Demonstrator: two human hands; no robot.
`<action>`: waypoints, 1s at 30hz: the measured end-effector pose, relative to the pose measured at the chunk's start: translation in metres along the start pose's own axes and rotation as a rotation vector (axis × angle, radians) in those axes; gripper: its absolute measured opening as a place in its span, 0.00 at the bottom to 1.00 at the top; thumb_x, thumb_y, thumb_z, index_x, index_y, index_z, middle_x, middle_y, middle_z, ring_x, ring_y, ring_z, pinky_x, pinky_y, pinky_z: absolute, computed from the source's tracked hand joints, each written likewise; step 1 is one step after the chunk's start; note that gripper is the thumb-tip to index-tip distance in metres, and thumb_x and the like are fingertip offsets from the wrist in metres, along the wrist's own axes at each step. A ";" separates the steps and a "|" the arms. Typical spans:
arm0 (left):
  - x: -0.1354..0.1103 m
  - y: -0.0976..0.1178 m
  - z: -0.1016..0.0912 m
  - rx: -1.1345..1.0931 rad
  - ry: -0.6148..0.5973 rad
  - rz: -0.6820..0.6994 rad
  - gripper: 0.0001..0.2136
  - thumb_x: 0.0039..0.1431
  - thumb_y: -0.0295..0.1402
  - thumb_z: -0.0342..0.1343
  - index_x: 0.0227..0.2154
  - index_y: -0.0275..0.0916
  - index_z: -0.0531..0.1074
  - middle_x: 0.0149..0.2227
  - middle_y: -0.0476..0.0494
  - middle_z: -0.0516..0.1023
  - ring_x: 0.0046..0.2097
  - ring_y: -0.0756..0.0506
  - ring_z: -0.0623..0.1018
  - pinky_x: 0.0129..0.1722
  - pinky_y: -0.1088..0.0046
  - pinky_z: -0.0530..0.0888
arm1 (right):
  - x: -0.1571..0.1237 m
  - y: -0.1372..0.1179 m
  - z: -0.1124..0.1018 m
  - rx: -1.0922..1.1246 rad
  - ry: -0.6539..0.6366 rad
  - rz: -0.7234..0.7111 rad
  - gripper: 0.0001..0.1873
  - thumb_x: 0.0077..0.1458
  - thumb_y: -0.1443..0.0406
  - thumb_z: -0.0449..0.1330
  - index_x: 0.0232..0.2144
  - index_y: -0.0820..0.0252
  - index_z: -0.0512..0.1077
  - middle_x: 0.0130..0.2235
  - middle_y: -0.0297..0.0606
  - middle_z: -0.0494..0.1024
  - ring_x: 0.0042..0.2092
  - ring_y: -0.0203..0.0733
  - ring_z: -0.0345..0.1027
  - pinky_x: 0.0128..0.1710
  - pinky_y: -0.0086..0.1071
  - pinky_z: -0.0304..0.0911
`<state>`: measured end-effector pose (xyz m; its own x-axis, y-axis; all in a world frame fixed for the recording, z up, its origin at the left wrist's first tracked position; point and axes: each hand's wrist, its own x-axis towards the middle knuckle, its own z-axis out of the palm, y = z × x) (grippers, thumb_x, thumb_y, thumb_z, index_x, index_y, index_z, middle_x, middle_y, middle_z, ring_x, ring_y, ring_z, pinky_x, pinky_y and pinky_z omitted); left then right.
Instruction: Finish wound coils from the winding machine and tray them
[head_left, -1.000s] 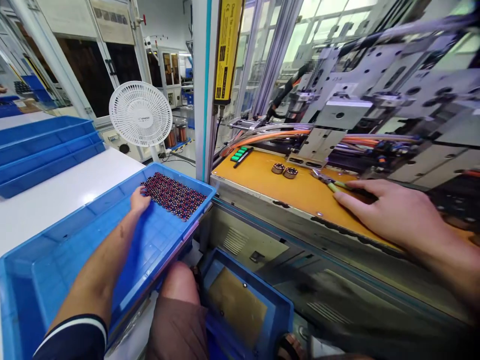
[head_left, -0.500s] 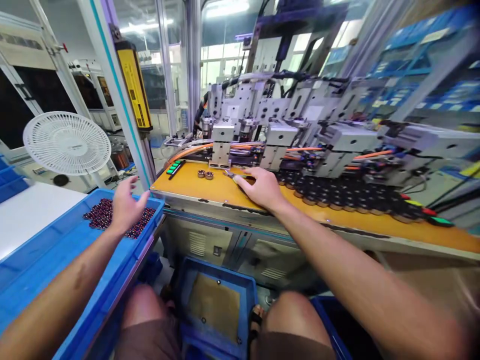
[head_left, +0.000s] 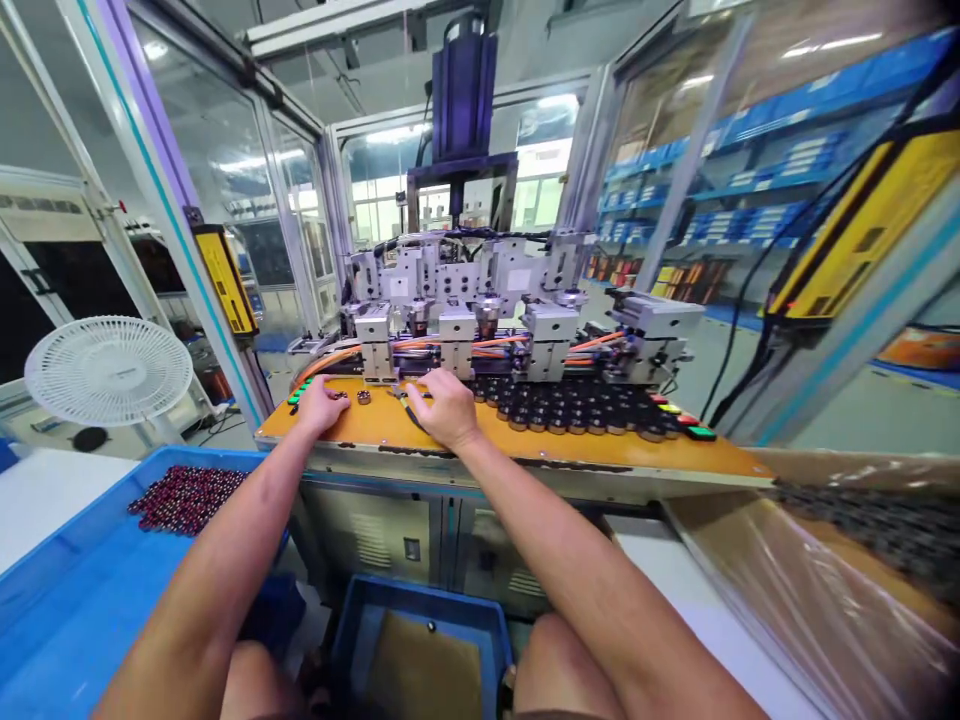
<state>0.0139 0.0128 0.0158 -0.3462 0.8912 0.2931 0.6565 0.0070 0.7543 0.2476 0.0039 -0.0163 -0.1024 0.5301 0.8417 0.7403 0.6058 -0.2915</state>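
Landmark: orange worktop [head_left: 525,452].

- Machine [head_left: 480,300] stood at the back edge of the worktop, a row of grey heads along it and orange cables across the front.
- Blue tray [head_left: 67,610] sat left of the worktop and lower. A pile of small dark red parts [head_left: 187,495] lay in the tray corner nearest the worktop.
- Plastic-wrapped box [head_left: 825,570] sat right of the worktop, lower, just beside its right end.
- Blue bin [head_left: 352,640] sat below the worktop's front edge, between the person's knees.
- White fan [head_left: 109,370] stood left of the worktop, behind the tray.
- Dark round parts [head_left: 585,410] stood in rows on the worktop's right half, under the machine heads.
- Left hand [head_left: 321,405] lay palm down on the worktop's left end. Fingers were close together, tips pointing at a small metal ring [head_left: 364,397] just beside them. Too small to tell whether it touched or pinched anything.
- Right hand [head_left: 444,405] lay palm down near the worktop's middle, over a hand tool [head_left: 405,405]. Fingers were curled and together over the tool. Only a dark handle end showed on the left of the hand. Couldn't tell whether it actually gripped.
- Green buttons [head_left: 296,393] sat on the worktop's far left corner, and coloured buttons [head_left: 686,422] on its right end past the rows.
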 end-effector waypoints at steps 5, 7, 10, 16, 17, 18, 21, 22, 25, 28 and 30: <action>-0.035 -0.017 -0.050 -0.252 0.134 -0.086 0.20 0.57 0.29 0.61 0.52 0.35 0.67 0.42 0.42 0.76 0.40 0.45 0.79 0.44 0.61 0.78 | -0.001 0.001 0.003 0.034 -0.060 0.068 0.12 0.63 0.59 0.56 0.31 0.62 0.71 0.35 0.37 0.75 0.38 0.38 0.68 0.40 0.33 0.64; -0.065 -0.023 -0.064 -0.383 0.139 -0.096 0.24 0.52 0.25 0.62 0.52 0.35 0.66 0.38 0.44 0.77 0.37 0.47 0.80 0.43 0.65 0.78 | -0.001 0.002 0.004 0.052 -0.080 0.088 0.13 0.63 0.59 0.57 0.31 0.62 0.71 0.35 0.36 0.75 0.37 0.37 0.68 0.40 0.34 0.64; -0.128 -0.025 -0.069 -0.538 0.073 -0.092 0.24 0.47 0.27 0.65 0.49 0.36 0.68 0.38 0.42 0.79 0.39 0.46 0.82 0.45 0.66 0.78 | 0.002 0.003 0.003 0.076 -0.088 0.112 0.11 0.62 0.61 0.57 0.30 0.62 0.71 0.34 0.36 0.74 0.37 0.38 0.68 0.41 0.35 0.65; -0.269 -0.019 -0.059 -0.625 -0.163 0.062 0.26 0.48 0.27 0.68 0.52 0.42 0.69 0.45 0.41 0.81 0.46 0.44 0.81 0.48 0.68 0.77 | -0.027 -0.033 -0.048 0.180 -0.102 0.094 0.12 0.61 0.66 0.51 0.31 0.62 0.73 0.36 0.46 0.77 0.39 0.44 0.71 0.40 0.36 0.66; -0.287 -0.020 -0.059 -0.608 -0.178 0.089 0.26 0.49 0.26 0.67 0.52 0.44 0.70 0.46 0.42 0.81 0.47 0.45 0.80 0.48 0.69 0.77 | -0.042 -0.047 -0.065 0.217 -0.125 0.067 0.12 0.63 0.65 0.51 0.33 0.61 0.74 0.37 0.45 0.78 0.39 0.43 0.72 0.39 0.35 0.67; -0.302 -0.022 -0.059 -0.592 -0.183 0.115 0.26 0.50 0.24 0.67 0.53 0.46 0.70 0.45 0.43 0.80 0.47 0.45 0.80 0.47 0.70 0.77 | -0.059 -0.061 -0.085 0.253 -0.161 0.034 0.12 0.63 0.63 0.52 0.35 0.60 0.74 0.39 0.43 0.78 0.38 0.42 0.72 0.39 0.35 0.68; -0.331 -0.029 -0.059 -0.586 -0.217 0.198 0.30 0.51 0.20 0.65 0.55 0.51 0.69 0.45 0.47 0.81 0.46 0.46 0.81 0.47 0.72 0.78 | -0.115 -0.101 -0.143 0.476 -0.422 -0.259 0.13 0.64 0.63 0.55 0.50 0.57 0.71 0.51 0.43 0.77 0.46 0.42 0.74 0.44 0.36 0.70; -0.336 -0.031 -0.059 -0.593 -0.241 0.223 0.32 0.51 0.18 0.64 0.56 0.53 0.68 0.46 0.47 0.81 0.45 0.46 0.81 0.47 0.72 0.78 | -0.131 -0.110 -0.158 0.447 -0.529 -0.313 0.15 0.64 0.64 0.55 0.52 0.58 0.69 0.53 0.44 0.75 0.50 0.44 0.72 0.45 0.36 0.69; -0.342 -0.032 -0.056 -0.626 -0.292 0.276 0.35 0.52 0.15 0.62 0.59 0.53 0.65 0.48 0.46 0.81 0.45 0.47 0.82 0.48 0.71 0.79 | -0.170 -0.122 -0.183 0.380 -0.788 -0.307 0.12 0.65 0.69 0.52 0.46 0.59 0.72 0.43 0.43 0.79 0.42 0.42 0.72 0.38 0.34 0.65; -0.343 -0.029 -0.049 -0.684 -0.321 0.317 0.35 0.52 0.14 0.62 0.60 0.48 0.63 0.49 0.43 0.81 0.48 0.46 0.82 0.49 0.73 0.79 | -0.189 -0.119 -0.189 0.465 -0.890 -0.213 0.11 0.66 0.70 0.51 0.39 0.60 0.73 0.27 0.35 0.72 0.28 0.36 0.63 0.28 0.31 0.56; -0.343 -0.028 -0.044 -0.734 -0.339 0.295 0.34 0.52 0.14 0.62 0.60 0.47 0.63 0.49 0.43 0.81 0.49 0.47 0.81 0.49 0.74 0.79 | -0.195 -0.117 -0.191 0.586 -0.862 -0.180 0.10 0.66 0.70 0.52 0.40 0.62 0.73 0.24 0.31 0.67 0.25 0.33 0.56 0.26 0.30 0.51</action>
<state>0.0844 -0.3133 -0.0802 0.0662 0.8985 0.4339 0.0485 -0.4373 0.8980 0.3078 -0.2833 -0.0595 -0.7861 0.5067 0.3540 0.2543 0.7872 -0.5619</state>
